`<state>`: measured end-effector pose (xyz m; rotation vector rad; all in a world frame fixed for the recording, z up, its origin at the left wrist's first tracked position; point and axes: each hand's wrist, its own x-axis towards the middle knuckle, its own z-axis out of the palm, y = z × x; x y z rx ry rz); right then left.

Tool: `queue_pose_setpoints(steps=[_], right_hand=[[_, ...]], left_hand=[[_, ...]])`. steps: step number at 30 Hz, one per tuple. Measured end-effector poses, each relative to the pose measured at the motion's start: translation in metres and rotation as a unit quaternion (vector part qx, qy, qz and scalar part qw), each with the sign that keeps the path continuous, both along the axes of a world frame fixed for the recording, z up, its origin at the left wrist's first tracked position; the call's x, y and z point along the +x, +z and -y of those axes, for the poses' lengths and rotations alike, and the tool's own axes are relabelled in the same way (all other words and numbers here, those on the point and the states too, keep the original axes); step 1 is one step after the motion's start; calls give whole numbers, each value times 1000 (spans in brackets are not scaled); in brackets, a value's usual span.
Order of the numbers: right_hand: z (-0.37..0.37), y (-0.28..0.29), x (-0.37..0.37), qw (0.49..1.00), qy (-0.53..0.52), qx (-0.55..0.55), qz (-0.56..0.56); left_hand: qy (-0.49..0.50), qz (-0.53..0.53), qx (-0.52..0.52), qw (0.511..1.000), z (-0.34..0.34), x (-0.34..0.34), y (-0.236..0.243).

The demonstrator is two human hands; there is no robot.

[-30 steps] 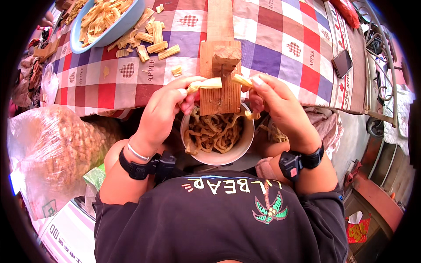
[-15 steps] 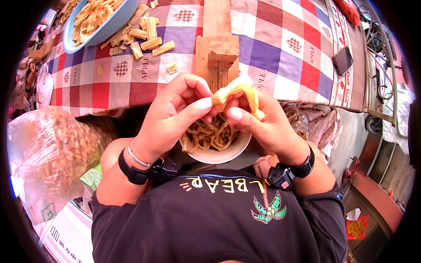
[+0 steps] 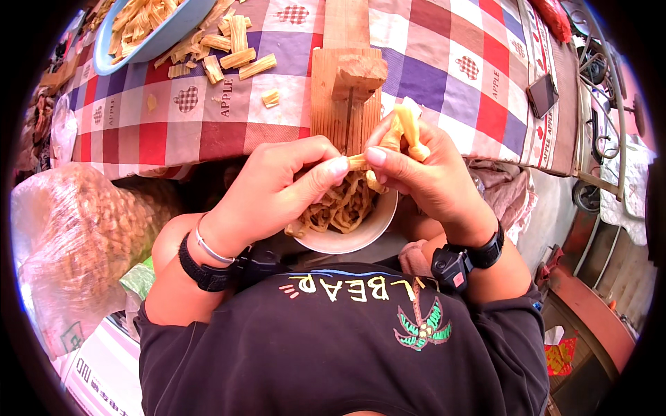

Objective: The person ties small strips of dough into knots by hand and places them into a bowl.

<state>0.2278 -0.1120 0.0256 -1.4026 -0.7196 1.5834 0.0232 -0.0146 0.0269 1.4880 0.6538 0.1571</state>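
The pale yellow strip (image 3: 408, 132) is located above the front edge of the tabletop, in the right hand (image 3: 436, 173), with a loop and a knob-like end standing clear of the fingers. A short yellow length (image 3: 356, 162) spans the gap between the two hands; the fingers hide whether it is continuous with the strip. The left hand (image 3: 284, 180) is closed in a thumb-and-forefinger pinch on the left end of this length; the right hand grips its other end between thumb and fingers. Likely fault: with so little material in the left pinch, a sideways pull could slip it free or tear it, the probable causes being a soft, pliable piece and uneven tension. Directly below is a white bowl (image 3: 345, 249) containing a tangle of tan strips (image 3: 338, 209); one end overhangs the rim at the left and could be dragged out if a wrist or finger catches it. Just beyond the hands stands a wooden fixture (image 3: 328, 93) with a raised block (image 3: 360, 73). A thin dark edge shows beneath the block; it cannot be determined whether this is sharp, so knuckles passing close could be scraped. Farther out, on the checked tablecloth (image 3: 433, 73), cut yellow pieces (image 3: 239, 57) lie loose beside a blue basin (image 3: 135, 59); a bump to the cloth could scatter them.
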Motion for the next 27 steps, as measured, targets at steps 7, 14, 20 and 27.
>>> queue_pose_setpoints(steps=[7, 14, 20, 27], right_hand=[[-4, 5, -2, 996, -58, 24, -66], [-12, -15, 10, 998, -39, 19, -40], [-17, -27, 7, 997, -42, 11, 67], [-16, -7, 23, 984, 151, -52, 79]], left_hand=[[0, -21, 130, 991, -8, -4, -1], [37, -29, 145, 988, -16, -1, -21], [46, -26, 231, 972, -19, 9, -34], [112, -64, 268, 955, -20, 13, -28]])
